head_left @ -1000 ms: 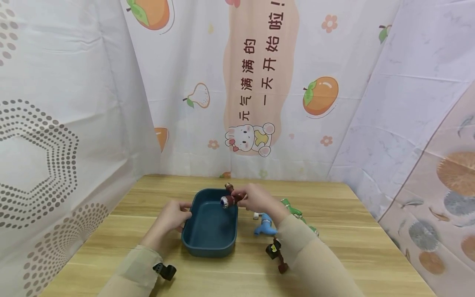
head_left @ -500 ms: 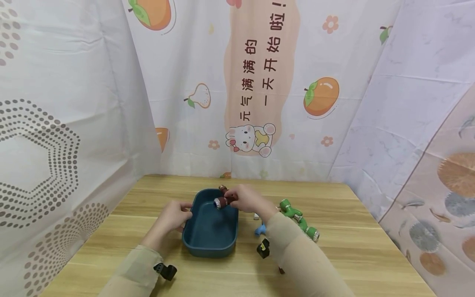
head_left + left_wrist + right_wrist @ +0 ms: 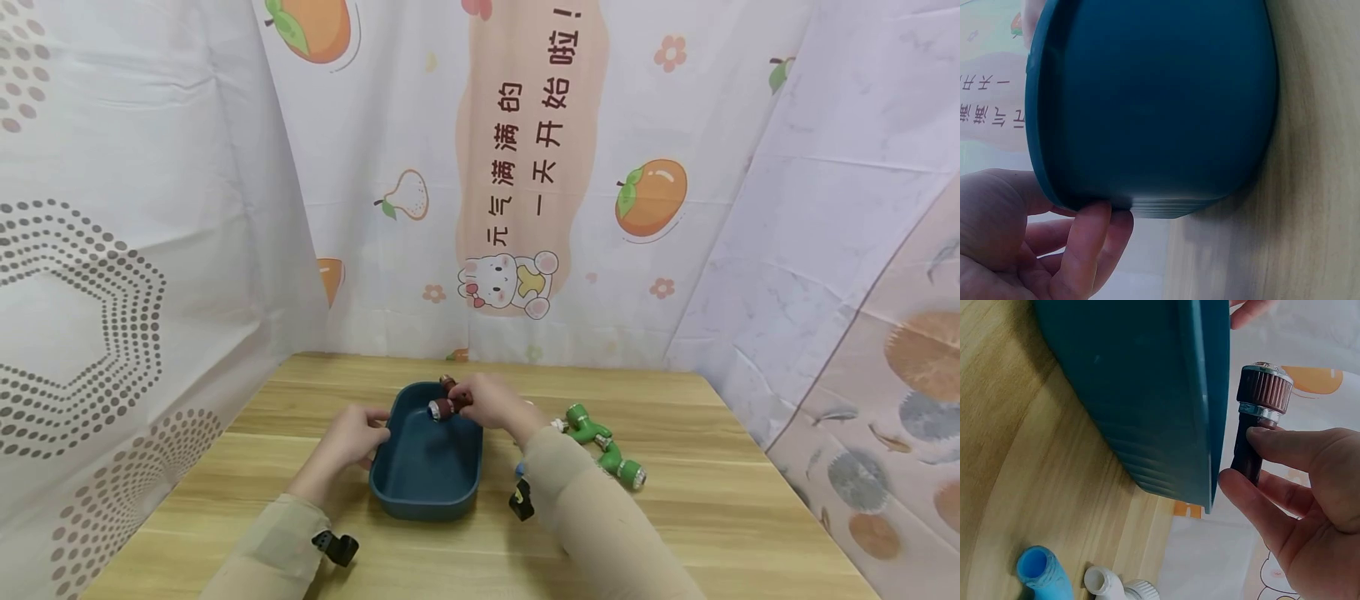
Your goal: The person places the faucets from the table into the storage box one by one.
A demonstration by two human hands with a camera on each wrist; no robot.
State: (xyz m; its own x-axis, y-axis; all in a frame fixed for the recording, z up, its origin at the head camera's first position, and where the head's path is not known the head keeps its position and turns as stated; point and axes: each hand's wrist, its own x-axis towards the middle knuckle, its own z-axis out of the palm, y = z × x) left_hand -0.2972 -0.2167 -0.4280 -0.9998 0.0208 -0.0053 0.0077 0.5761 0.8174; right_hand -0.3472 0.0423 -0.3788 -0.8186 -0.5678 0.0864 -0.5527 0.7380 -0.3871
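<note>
A dark teal plastic bin [image 3: 423, 507] stands on the wooden table. My left hand [image 3: 357, 435] grips its left rim; in the left wrist view the fingers [image 3: 1088, 244] wrap the bin's edge. Over the bin's far right side, my right hand [image 3: 491, 402] holds a dark brown plastic tap [image 3: 442, 409]. The right wrist view shows the tap's ribbed knob [image 3: 1265, 387] with a silvery collar, and thumb and fingers pinching the dark stem below it. The tap sits just above rim level.
Two green taps [image 3: 621, 468] lie to the right of the bin. A blue tap [image 3: 1044, 575] and a white one [image 3: 1105, 582] lie between them and the bin, partly hidden by my right forearm in the head view. A printed curtain [image 3: 375, 275] hangs behind the table.
My right hand has moved a little left with the brown tap, from the bin's right rim to over its inside. The left hand keeps its grip on the rim.
</note>
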